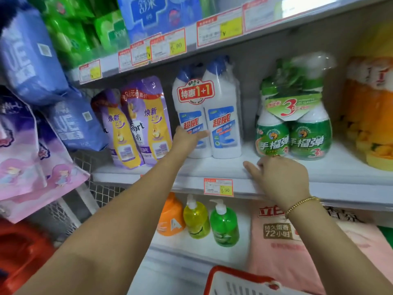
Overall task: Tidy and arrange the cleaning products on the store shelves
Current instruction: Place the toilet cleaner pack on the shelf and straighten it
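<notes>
A shrink-wrapped twin pack of white toilet-cleaner bottles point(221, 116) with blue caps stands upright on the middle shelf point(212, 167). My left hand point(187, 139) reaches across and grips the pack's lower left side, thumb over the front label. To the right stands a twin pack of green spray bottles point(297, 124). My right hand point(278, 177), a gold bracelet on its wrist, rests on the shelf's front just below the green pack, fingers loosely curled, holding nothing. Two purple and yellow refill pouches point(140, 124) lean left of the white pack.
Orange bottles point(374, 116) fill the shelf's right end. Below sit an orange jug point(170, 218), a yellow pump bottle point(196, 218), a green pump bottle point(224, 224) and pink detergent bags point(282, 248). Blue and pink packs point(27, 60) hang at left. A red basket rim point(234, 275) shows at bottom.
</notes>
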Tool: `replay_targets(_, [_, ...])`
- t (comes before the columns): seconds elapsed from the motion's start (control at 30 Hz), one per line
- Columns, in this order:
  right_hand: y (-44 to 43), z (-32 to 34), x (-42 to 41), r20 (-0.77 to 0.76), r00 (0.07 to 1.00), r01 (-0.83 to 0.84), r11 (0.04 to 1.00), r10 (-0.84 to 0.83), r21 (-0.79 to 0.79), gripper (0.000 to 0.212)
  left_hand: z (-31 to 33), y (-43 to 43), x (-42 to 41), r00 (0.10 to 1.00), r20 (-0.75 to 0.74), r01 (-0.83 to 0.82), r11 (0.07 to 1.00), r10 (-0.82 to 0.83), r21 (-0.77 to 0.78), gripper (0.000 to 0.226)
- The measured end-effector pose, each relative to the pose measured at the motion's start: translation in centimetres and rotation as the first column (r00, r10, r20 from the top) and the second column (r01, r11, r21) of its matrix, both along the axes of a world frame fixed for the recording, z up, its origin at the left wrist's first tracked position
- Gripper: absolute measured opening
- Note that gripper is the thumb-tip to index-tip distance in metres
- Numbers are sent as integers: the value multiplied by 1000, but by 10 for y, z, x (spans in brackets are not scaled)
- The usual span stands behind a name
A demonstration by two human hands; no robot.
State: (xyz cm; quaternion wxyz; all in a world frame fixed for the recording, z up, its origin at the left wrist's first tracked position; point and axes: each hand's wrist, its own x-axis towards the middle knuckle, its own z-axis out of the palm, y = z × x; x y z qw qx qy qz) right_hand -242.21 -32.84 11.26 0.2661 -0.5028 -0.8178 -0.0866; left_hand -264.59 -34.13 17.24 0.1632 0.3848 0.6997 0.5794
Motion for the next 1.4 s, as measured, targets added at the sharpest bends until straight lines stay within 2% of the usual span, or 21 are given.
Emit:
replay_targets(0.13, [0,3,1,-6,1000,-19,999,19,-49,56,0,-11,7,998,53,-36,994,31,99,49])
replay_targets(0.23, [-3,9,6,-114,992,-63,991,50,-120,52,11,-23,14,994,106,32,997,-39,68,53])
replay_targets(0.3, [-4,13,12,-235,968,-127,978,86,-166,47,20,-33,22,996,64,59,998,-61,26,55])
replay_targets(0.4, [-2,17,19,-528,827,-298,947,193,-119,44,20,-55,35,995,-79,58,996,-53,72,54])
replay_targets(0.43, [-4,18,20,-578,783,-342,936,231,-88,45,16,-64,38,990,-130,70,990,-54,121,55])
replay_targets(0.5, [-11,21,20,-630,722,-405,913,285,-51,50,5,-82,46,966,-252,108,973,-55,202,59])
replay_targets(0.57, [-18,22,20,-703,654,-434,900,279,-46,46,-4,-101,57,927,-371,145,962,-51,232,62])
replay_targets(0.63, [-23,21,21,-787,556,-469,883,268,-30,40,-8,-118,67,884,-466,153,962,-33,224,60])
replay_targets(0.73, [-32,22,29,-845,402,-550,831,354,87,45,-4,-141,76,826,-564,169,954,0,248,57])
replay_targets(0.83, [-50,37,39,-854,276,-631,754,440,185,43,12,-164,84,807,-590,188,933,32,308,53])
replay_targets(0.93, [-64,51,45,-778,284,-629,721,560,290,50,25,-186,94,802,-594,166,932,63,323,52])
replay_targets(1.03, [-74,59,46,-776,255,-665,687,577,293,44,33,-204,96,846,-529,113,949,63,293,51])
replay_targets(1.1, [-79,61,46,-842,147,-720,640,519,269,45,39,-214,97,861,-507,74,971,52,225,54])
replay_targets(1.2, [-86,61,38,-912,-25,-792,549,408,267,64,39,-229,102,903,-429,102,972,-2,211,59])
replay_targets(1.23, [-89,62,34,-920,-38,-788,554,390,268,67,38,-232,105,924,-382,110,967,-14,231,60])
replay_targets(1.3, [-94,64,25,-903,28,-754,602,429,263,61,36,-232,109,959,-282,101,956,-20,276,58])
replay_targets(1.4, [-100,59,10,-738,270,-680,665,618,309,58,38,-228,107,987,-160,44,940,11,339,59])
